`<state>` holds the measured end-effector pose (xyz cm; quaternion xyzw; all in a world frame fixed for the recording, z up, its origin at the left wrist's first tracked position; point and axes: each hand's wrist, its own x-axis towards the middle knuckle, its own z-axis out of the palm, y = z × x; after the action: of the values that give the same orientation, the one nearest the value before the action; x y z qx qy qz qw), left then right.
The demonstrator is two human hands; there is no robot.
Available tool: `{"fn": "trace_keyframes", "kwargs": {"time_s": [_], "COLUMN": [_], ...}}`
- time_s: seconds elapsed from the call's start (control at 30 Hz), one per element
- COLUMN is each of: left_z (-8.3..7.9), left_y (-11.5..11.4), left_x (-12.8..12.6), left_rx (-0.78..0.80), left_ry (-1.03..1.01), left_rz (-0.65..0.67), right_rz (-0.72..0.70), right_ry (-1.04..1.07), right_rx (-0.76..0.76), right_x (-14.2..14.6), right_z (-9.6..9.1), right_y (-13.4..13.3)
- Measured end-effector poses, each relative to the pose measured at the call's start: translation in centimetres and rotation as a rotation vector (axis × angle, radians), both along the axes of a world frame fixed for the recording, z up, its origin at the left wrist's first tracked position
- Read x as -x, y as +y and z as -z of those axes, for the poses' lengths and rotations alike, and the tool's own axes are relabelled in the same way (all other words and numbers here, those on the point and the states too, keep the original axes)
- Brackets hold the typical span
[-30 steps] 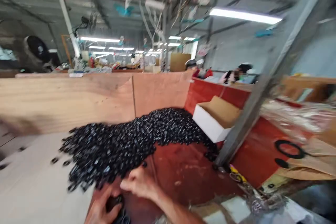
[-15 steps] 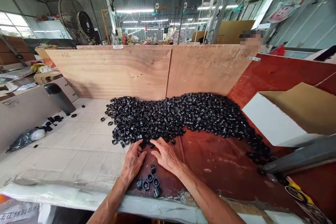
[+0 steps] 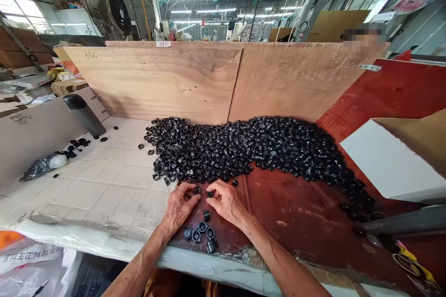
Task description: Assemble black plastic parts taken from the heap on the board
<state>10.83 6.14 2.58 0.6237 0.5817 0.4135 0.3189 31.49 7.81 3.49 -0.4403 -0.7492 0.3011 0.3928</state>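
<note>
A large heap of small black plastic rings (image 3: 244,148) spreads across the boundary between a pale tiled surface and a red-brown board. My left hand (image 3: 179,206) and my right hand (image 3: 225,202) rest just below the heap, fingertips facing each other. One black ring (image 3: 197,190) lies at my left fingertips, and another (image 3: 210,193) sits at my right fingertips. I cannot tell whether either ring is gripped. Just below my hands, a small separate group of black rings (image 3: 200,233) stands near the board's front edge (image 3: 216,262).
Plywood boards (image 3: 167,83) wall off the back. A white box with a cardboard flap (image 3: 386,158) stands at right, beside a grey metal bar (image 3: 404,220). On the tiles at left are a dark insulated bottle (image 3: 83,113) and a black plastic bag (image 3: 40,168).
The blurred, tilted view of a second ago has steadied and levelled. My hands have drawn closer together, and their fingertips now meet rings at the heap's lower edge.
</note>
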Motion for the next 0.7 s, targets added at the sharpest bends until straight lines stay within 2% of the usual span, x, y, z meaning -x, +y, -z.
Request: {"fn": "trace_keyframes", "kwargs": {"time_s": [0.2, 0.4, 0.5, 0.7], "left_z": [0.56, 0.15, -0.1, 0.05], "left_y": [-0.02, -0.33, -0.44, -0.5], "left_x": [-0.13, -0.43, -0.46, -0.19], "left_rx": [0.015, 0.039, 0.01, -0.014], "left_ry": [-0.068, -0.117, -0.134, -0.111], "left_rz": [0.029, 0.073, 0.101, 0.119], "right_rz": [-0.048, -0.023, -0.019, -0.099], "right_ry": [0.136, 0.255, 0.212, 0.188], "right_rx": [-0.008, 0.137, 0.102, 0.049], "right_x": [-0.01, 0.35, 0.39, 0.34], "right_z": [-0.07, 0.25, 0.24, -0.54], "right_y": [0.34, 0.21, 0.18, -0.04]}}
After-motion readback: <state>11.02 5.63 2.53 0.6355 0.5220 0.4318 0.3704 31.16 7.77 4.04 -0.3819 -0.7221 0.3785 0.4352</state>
